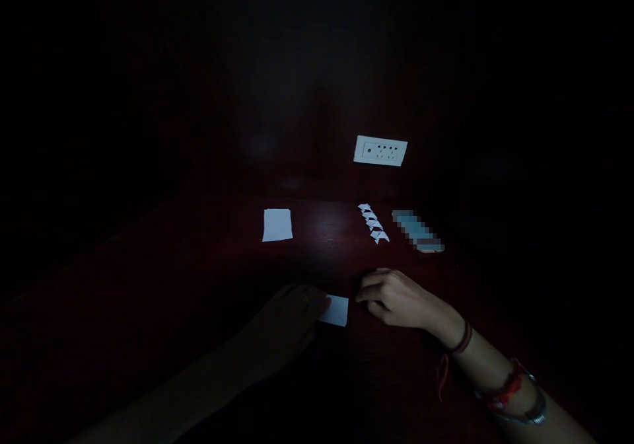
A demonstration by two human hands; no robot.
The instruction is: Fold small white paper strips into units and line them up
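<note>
My left hand point(300, 308) lies in shadow low in the middle of the head view. Its thumb and fingers hold the left part of a small white piece of paper point(337, 312) against the dark red table. A faint crease line runs near the paper's right side. Just right of the paper, apart from it, rests my right hand point(391, 297), with its fingers curled in and nothing visible in them. Beyond the hands a row of small folded paper pieces point(372, 222) lies on the table. Further left is a small stack of white paper sheets point(277, 224).
A phone point(417, 230), its screen blurred out, lies right of the folded pieces. On the wall behind is a white socket panel point(380, 150). The dark red table point(222, 252) meets the wall at the back. Both sides of the scene are very dark.
</note>
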